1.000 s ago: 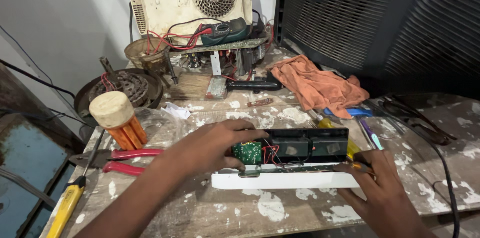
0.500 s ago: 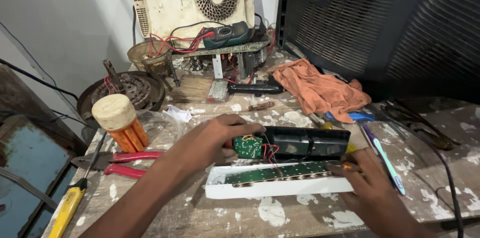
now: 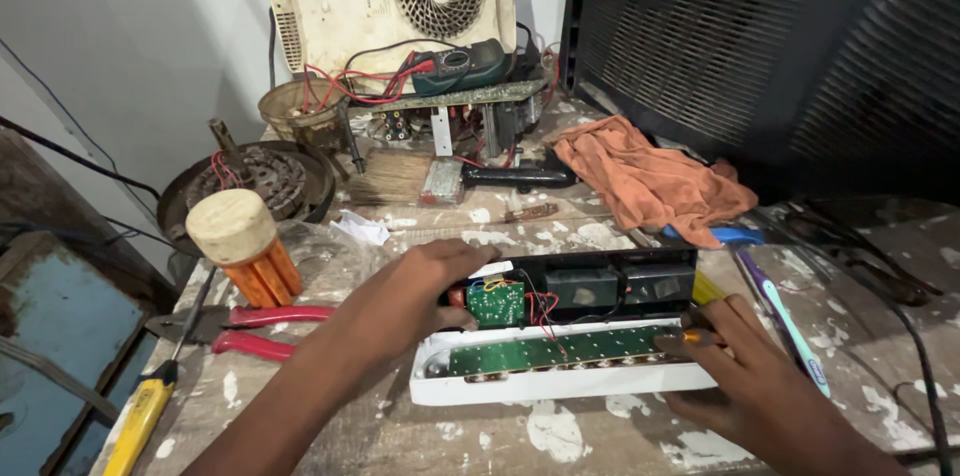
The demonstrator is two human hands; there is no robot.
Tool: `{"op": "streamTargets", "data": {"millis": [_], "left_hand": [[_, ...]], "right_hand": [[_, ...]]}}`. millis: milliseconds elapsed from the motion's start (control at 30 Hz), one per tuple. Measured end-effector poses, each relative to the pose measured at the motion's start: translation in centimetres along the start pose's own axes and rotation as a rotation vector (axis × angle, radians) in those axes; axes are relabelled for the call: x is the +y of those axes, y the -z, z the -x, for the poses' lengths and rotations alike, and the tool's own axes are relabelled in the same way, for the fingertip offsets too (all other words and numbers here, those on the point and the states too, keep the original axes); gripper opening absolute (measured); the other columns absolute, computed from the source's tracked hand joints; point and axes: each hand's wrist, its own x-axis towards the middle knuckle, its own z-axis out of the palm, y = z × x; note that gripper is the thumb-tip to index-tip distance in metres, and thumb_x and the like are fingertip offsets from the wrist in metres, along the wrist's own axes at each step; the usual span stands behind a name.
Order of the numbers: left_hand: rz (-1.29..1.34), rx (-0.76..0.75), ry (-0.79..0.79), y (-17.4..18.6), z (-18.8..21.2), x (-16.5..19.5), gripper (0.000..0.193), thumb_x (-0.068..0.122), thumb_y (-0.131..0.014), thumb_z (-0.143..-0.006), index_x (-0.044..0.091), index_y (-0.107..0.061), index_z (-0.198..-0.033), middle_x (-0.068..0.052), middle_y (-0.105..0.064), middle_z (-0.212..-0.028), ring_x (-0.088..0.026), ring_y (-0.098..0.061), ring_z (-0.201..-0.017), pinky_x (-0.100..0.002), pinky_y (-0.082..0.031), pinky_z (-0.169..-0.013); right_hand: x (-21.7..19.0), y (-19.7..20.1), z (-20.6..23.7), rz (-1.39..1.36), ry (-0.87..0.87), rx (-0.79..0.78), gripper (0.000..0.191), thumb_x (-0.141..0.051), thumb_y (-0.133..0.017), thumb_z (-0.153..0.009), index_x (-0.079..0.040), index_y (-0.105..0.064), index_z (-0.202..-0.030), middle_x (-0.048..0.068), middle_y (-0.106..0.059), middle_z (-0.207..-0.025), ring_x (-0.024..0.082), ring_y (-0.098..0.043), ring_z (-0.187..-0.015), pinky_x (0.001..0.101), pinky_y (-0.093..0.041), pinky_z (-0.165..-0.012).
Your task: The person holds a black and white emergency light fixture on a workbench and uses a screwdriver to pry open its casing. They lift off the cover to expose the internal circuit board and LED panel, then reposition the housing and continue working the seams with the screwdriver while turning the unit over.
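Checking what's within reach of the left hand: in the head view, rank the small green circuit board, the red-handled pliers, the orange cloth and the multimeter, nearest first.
From the left hand:
1. Small green circuit board, right beside the fingertips inside the opened device.
2. Red-handled pliers, on the bench to its left.
3. Orange cloth, farther back and to the right.
4. Multimeter, at the back by the wall.

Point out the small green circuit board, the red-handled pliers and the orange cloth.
small green circuit board (image 3: 497, 303), head view, middle of the board's face.
red-handled pliers (image 3: 262, 328), head view, between the two red handles' upper grip.
orange cloth (image 3: 645, 174), head view, centre fold.
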Motion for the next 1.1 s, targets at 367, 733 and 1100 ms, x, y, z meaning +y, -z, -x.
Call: {"op": "streamTargets", "data": {"millis": [367,733,1100], "left_hand": [[-0.051,0.094,-0.02,-0.1,1.1,1.7,0.073,0.0,-0.078,-0.072,0.012,-0.058,-0.142,-0.012,-0.063,-0.121,-0.029,-0.068,-0.097,-0.039,-0.055,-0.082],[0.122,0.22,-0.063,-1.8,0.9,0.4,0.062,0.0,-0.083,-0.068,0.005,-0.067,-0.127,-0.011,-0.07,-0.117,-0.029,-0.072,-0.103,-0.036,-0.056,-0.084],[0.15,0.285,-0.015,-2.1,0.4,-0.3,0.056,0.003,-0.086,-0.068,0.006,-0.071,-0.122,-0.008,-0.075,-0.112,-0.022,-0.075,-0.1,-0.033,-0.058,-0.085]], "right_hand": [[3.0,-0.8,2.2,-0.206,0.063,-0.013,0.057,-0.035,-0.088,-0.076,-0.023,-0.076,-0.131,0.005,-0.053,-0.127,0.023,-0.054,-0.125,0.0332,-0.055,-0.097],[0.3,3.2,0.2,-0.272,-0.325,0.095,0.067,-0.035,-0.088,-0.073,-0.025,-0.069,-0.137,0.002,-0.06,-0.108,0.02,-0.061,-0.101,0.0363,-0.057,-0.086],[2.7,5.6,-8.3,-0.286,-0.147,0.011,0.059,-0.031,-0.089,-0.067,-0.01,-0.073,-0.12,0.004,-0.065,-0.098,0.015,-0.064,-0.085,0.0321,-0.052,-0.072]]}}
